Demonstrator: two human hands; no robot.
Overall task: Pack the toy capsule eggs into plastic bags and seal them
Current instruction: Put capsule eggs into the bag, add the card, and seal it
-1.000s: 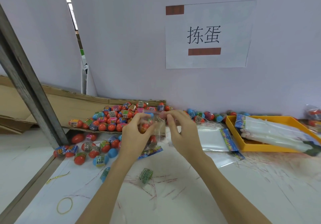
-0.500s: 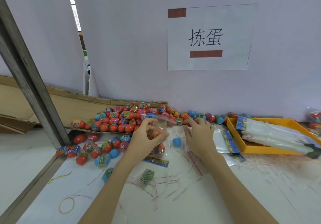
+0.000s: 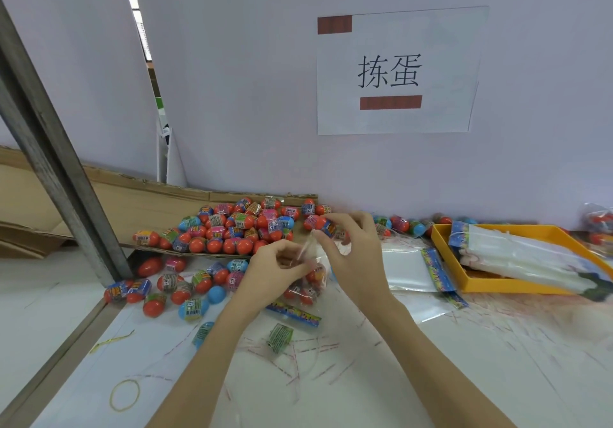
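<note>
Both hands have drawn together since half a second ago, left hand point(image 3: 275, 270) and right hand point(image 3: 353, 251) pinching the plastic bag point(image 3: 311, 275) top with curled fingers. It hangs above the surface point(image 3: 464, 361), capsule eggs point(image 3: 232, 228) heaped just behind.

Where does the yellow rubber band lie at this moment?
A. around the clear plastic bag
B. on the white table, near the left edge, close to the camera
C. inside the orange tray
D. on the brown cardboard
B: the yellow rubber band lies flat on the white table, bottom left, apart from both hands.
</note>
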